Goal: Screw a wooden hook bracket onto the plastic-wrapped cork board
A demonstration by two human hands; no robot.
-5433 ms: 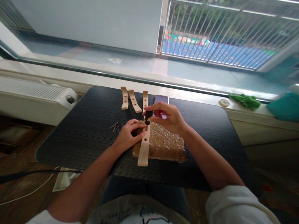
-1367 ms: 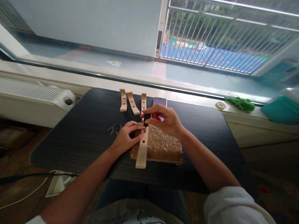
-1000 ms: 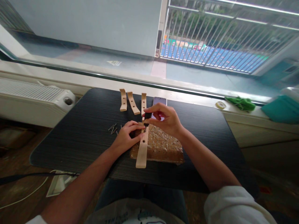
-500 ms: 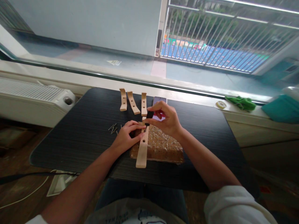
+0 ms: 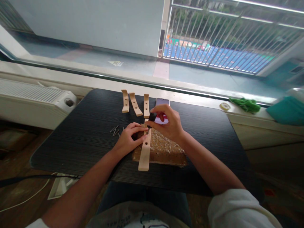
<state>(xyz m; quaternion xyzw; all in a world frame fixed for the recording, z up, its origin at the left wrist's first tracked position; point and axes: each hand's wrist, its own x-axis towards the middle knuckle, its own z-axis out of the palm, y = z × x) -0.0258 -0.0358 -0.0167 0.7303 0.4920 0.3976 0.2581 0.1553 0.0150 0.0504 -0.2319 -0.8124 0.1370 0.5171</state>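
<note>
A pale wooden piece with two holes (image 5: 144, 157) lies lengthwise across a brown block wrapped in shiny tape (image 5: 167, 148), its wider near end jutting past the block. My left hand (image 5: 129, 136) is closed on the wooden piece, thumb and fingertips around its upper hole. Between the thumb and fingers of my right hand (image 5: 169, 122) is the black handle of a short screwdriver (image 5: 152, 117). Its shaft points down at the upper hole, where a screw seems to sit; the fingertips partly hide that spot. The lower hole (image 5: 146, 143) shows bare.
Three similar curved wooden pieces (image 5: 136, 104) lie at the back of the dark table (image 5: 78, 136). Loose screws (image 5: 115, 130) lie left of my left hand. Behind my right hand is a phone (image 5: 162, 102). A green cloth (image 5: 244, 104) and a tape roll (image 5: 224, 106) rest on the sill.
The screwdriver's handle has turned slightly in my right fingers, and that hand has shifted a little. My left hand and the wooden piece stay in place.
</note>
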